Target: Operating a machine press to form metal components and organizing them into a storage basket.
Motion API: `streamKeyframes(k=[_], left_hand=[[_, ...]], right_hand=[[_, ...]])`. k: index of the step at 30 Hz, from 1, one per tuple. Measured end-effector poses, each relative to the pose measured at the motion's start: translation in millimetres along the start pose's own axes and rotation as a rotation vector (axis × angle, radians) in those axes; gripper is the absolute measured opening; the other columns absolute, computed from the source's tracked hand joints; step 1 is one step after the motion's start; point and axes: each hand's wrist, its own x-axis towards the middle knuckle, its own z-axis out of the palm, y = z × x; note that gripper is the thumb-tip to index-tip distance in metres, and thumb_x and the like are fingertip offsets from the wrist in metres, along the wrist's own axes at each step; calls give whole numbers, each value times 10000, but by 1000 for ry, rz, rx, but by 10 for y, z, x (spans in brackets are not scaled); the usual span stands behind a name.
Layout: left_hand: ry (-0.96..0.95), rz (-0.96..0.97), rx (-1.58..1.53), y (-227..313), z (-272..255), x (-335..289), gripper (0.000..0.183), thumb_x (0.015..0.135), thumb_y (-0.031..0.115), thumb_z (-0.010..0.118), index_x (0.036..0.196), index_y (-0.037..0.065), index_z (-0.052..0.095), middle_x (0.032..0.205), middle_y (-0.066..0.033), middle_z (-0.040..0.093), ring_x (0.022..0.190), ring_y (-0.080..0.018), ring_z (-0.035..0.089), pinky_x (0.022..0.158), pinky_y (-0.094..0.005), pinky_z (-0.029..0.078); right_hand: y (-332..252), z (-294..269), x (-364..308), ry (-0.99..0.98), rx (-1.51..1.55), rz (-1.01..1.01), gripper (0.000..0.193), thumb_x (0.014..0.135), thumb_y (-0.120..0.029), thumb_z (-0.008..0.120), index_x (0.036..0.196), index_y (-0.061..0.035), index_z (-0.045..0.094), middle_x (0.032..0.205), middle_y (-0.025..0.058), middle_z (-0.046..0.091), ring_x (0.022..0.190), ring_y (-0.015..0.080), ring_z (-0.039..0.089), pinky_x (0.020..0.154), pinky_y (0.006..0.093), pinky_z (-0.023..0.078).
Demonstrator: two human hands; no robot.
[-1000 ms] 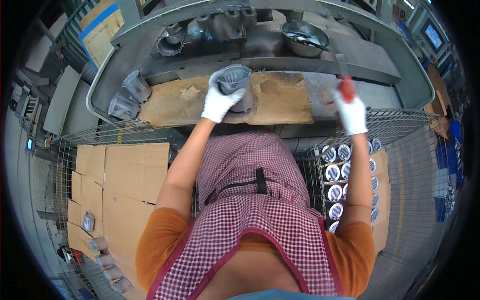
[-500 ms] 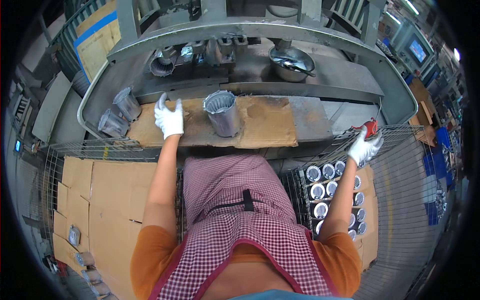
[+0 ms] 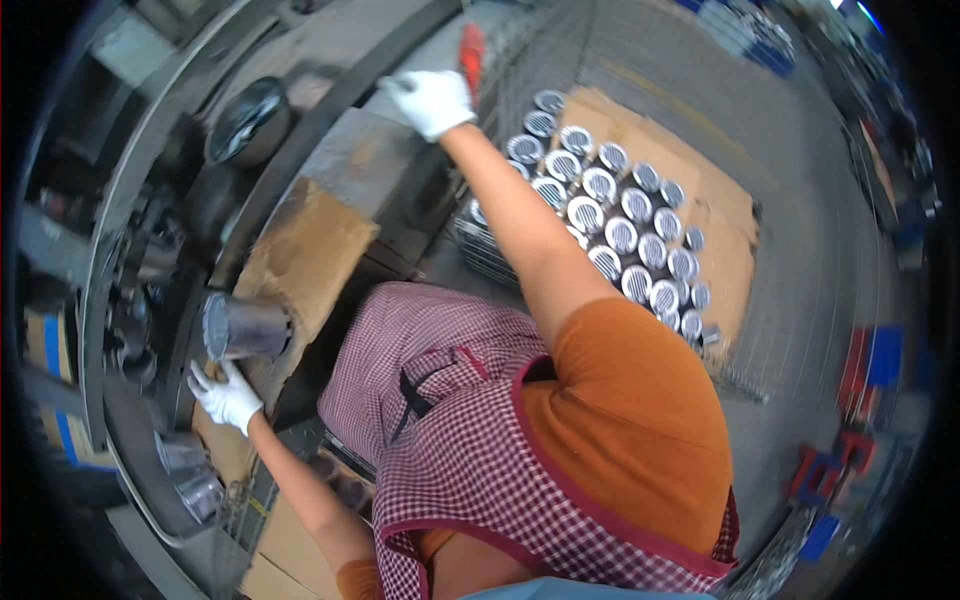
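Note:
My left hand (image 3: 226,398), in a white glove, is open with fingers spread, right beside a grey ribbed metal cylinder (image 3: 245,328). It holds nothing. The cylinder stands on a brown cardboard sheet (image 3: 305,255) on the bench ledge. My right hand (image 3: 432,104), also gloved in white, is stretched out over the far end of the ledge, its fingers extended and nothing visible in them. Close by its knuckles hangs a red tool (image 3: 471,55), blurred, its kind unclear. Two more metal cylinders (image 3: 190,470) sit at the ledge's near left end.
A wire cage (image 3: 790,240) on the right holds rows of finned metal cylinders (image 3: 620,236) on cardboard (image 3: 725,205). A metal bowl (image 3: 248,122) with tools stands on the machine bed. Machine framing (image 3: 92,330) borders the left side.
My view has swung right, bringing the caged cylinders into fuller sight. My right hand has moved off the red tool. My left hand is now closer to the standing cylinder.

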Motion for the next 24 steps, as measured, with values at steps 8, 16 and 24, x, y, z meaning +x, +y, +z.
streamKeyframes(k=[8,16,24], left_hand=[[-461,33,66,-96,169,4,450,908,481,482,1142,136,652,1128,-125,623,1018,-339,594,843,-481,471],[-381,37,-63,56,-29,29,326,863,387,562,1068,162,681,1091,-119,652,992,-329,617,845,-457,485],[-370,-74,-117,-6,-12,-65,326,871,422,562,1035,171,689,1093,-92,643,1026,-306,585,862,-450,455]], right_hand=[[23,-14,-20,-4,-13,-40,441,902,-481,481,820,-119,720,745,136,676,705,332,657,675,428,511],[-238,-243,163,-239,84,77,514,892,-508,506,1150,-82,635,1108,165,658,1049,334,611,915,401,465],[-1578,165,563,-109,-225,-241,507,852,-537,544,1108,-116,662,1021,132,682,988,321,630,852,422,480]])
